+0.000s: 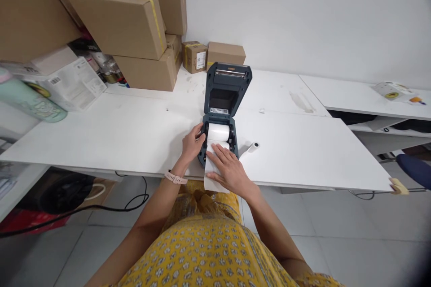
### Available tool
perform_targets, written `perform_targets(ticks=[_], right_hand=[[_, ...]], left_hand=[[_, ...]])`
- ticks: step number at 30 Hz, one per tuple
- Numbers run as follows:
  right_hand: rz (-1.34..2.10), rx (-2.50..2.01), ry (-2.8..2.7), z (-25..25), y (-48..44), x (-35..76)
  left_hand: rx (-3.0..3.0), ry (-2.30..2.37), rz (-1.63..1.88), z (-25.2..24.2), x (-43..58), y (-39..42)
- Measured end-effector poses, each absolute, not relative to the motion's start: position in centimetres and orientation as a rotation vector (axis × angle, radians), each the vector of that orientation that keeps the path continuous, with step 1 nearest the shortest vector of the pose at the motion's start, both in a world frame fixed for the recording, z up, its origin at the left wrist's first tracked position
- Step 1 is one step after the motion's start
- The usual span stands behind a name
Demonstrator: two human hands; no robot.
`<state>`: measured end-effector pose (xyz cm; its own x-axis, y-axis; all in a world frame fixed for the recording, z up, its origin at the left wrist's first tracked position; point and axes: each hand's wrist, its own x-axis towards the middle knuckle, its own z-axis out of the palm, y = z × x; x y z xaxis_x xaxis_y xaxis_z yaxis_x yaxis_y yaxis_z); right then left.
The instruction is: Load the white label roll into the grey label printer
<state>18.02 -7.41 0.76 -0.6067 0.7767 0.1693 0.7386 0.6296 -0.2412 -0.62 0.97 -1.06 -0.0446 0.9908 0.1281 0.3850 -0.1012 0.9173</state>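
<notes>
A dark grey label printer [202, 154] stands near the table's front edge with its lid [229, 89] raised. Inside it sits a white label roll [218, 132], and a strip of label paper [215, 184] runs from it over the front, past the table edge. My left hand [193, 143] holds the printer's left side, thumb near the inner rim and fingers along the outside. Flat on the paper strip lies my right hand [230, 168], its fingers stretched out over the printer's front. The paper beneath my right palm is hidden.
A small white roll [253, 147] lies right of the printer on the white table [303, 152]. Cardboard boxes [134, 27] are stacked at the back left. Further left are a white carton [77, 83] and a mint-green bottle [37, 98]. A black cable [101, 208] hangs below.
</notes>
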Motion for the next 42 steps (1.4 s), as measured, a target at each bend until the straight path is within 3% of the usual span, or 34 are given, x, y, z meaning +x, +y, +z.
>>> perform_targets(ticks=[23, 31, 37, 42], right_hand=[[0.203, -1.243, -2.582, 0.7, -7.9, 17.9], [0.553, -1.081, -2.377, 2.7, -7.7, 20.0], [0.439, -1.06, -1.518, 9.3, 3.9, 23.4], [0.768, -1.01, -1.492, 12.8, 15.1, 22.6]], left_hand=[[1.46, 1.432, 1.228, -2.5, -0.6, 1.7], [1.229, 1.279, 1.209, -2.0, 0.6, -3.7], [1.165, 1.243, 1.118, -3.1, 0.8, -6.1], [1.166, 1.268, 1.108, -2.5, 0.7, -6.1]])
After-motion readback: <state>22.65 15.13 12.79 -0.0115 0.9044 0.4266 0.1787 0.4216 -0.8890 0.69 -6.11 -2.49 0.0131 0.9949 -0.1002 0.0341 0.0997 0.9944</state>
